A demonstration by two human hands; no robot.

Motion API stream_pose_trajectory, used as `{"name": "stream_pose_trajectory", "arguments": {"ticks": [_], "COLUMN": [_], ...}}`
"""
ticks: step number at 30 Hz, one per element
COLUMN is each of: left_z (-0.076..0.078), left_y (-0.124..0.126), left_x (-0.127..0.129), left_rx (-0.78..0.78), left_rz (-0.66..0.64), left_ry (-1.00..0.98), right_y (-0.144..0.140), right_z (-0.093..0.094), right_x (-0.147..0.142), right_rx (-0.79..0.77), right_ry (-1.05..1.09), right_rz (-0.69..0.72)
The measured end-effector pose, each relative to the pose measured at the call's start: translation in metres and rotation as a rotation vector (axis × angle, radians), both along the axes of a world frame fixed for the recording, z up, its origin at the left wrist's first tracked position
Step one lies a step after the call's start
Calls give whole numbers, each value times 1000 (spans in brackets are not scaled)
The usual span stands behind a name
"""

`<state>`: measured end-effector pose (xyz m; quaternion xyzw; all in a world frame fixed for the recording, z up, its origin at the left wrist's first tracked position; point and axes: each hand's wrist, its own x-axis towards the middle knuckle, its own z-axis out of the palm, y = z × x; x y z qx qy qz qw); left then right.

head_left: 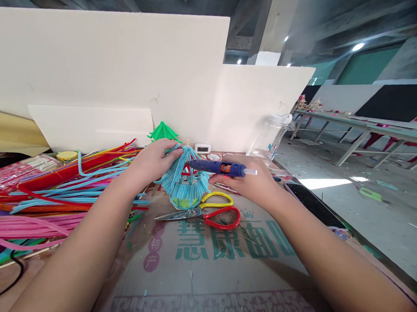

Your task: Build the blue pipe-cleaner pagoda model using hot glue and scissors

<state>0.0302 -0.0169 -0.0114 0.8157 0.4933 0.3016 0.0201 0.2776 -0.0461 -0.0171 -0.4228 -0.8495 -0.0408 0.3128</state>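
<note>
1. Head view: the left hand (154, 159) is closed on the upper tier of a small light-blue pagoda model made of fuzzy pipe cleaners (186, 182), which stands on the cardboard-covered worktop (222, 270) between both hands.
2. The right hand (251, 181) grips a blue hot-glue gun (219, 167), held level with its nozzle against the model's roof.
3. The model looks very light, soft and springy; hard pinching would likely bend its tiers, so its stiffer central post or its base seems the safer place to hold.
4. Just in front lie scissors with red and yellow handles (210, 213), and to the left a loose heap of coloured pipe cleaners (50, 193).
5. The cardboard carries large green Chinese characters, partly covered; they appear to read 慧原面. A purple patterned band lies below them, too small to read.
</note>
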Motion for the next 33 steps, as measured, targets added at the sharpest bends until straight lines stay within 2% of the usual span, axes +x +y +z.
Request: {"name": "stream_pose_trajectory", "arguments": {"ticks": [12,20,33], "left_z": [-1,-1,0], "left_y": [0,-1,-1], "left_x": [0,1,1], "left_rx": [-5,-26,-6], "left_rz": [-3,9,22], "left_ry": [-2,-22,-9], "right_y": [-1,-2,8], "right_z": [0,2,-5], "right_x": [0,2,3], "right_rx": [-29,-41,37], "right_ry": [109,88,141], "right_rz": [-26,-53,-123]}}
